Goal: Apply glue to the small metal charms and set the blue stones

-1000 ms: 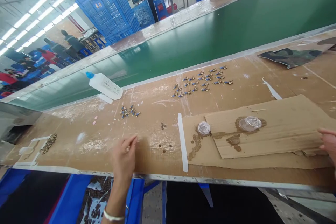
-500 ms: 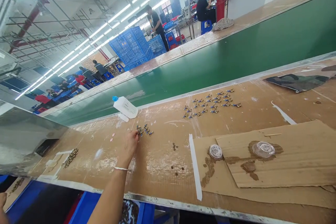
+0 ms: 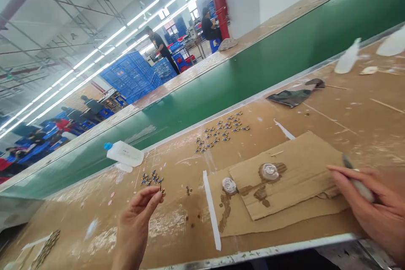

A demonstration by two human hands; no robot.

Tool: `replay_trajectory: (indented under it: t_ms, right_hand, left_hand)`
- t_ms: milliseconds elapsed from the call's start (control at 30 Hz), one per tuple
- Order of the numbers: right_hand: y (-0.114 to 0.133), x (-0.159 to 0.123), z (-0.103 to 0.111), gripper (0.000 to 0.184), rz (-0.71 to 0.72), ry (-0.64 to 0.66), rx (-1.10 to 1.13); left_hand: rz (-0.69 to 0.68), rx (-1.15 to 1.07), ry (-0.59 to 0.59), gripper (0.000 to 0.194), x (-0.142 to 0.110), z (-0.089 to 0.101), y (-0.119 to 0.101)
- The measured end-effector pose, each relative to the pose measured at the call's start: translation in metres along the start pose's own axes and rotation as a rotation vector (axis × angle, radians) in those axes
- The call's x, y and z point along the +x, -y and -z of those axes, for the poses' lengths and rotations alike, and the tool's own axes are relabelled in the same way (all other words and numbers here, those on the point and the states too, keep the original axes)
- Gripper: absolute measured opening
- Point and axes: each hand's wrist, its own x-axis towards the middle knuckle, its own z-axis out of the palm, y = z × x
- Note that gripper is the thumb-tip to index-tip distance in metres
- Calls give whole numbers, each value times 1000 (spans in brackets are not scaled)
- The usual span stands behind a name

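Observation:
My left hand pinches a small brass-coloured metal part with a dark tip between thumb and forefinger, lifted above the table. Just behind it lies a cluster of small brass-and-blue parts. At the right, my right hand is closed around a slim grey-green object whose kind I cannot make out. That hand is over the right end of a cardboard sheet. Two round clear blobs, one left and one right, sit on the cardboard among wet brown stains.
Rows of brass-and-blue parts lie mid-table. A white bottle with a blue cap lies by the green belt. Small dark discs, a camouflage cloth and a translucent bottle are also there. People work beyond the belt.
My left hand reached into the cluster and has come back towards me with one small part. My right hand, out of view half a second ago, now holds the grey-green object. The view has swung.

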Motion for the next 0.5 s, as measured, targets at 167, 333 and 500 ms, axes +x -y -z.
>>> replay_trajectory:
  t_ms: [167,333,500]
  right_hand:
    - [21,16,9,12,50,-65,137]
    - [21,18,9,14,25,-91,200]
    - [18,17,6,17,-21,-103,244]
  left_hand:
    - [-32,-12,161,32,-17,-51,-51]
    - [-217,159,346,26,-31,-109,-88]
    - [-497,396,497,19,-43,-158,-118]
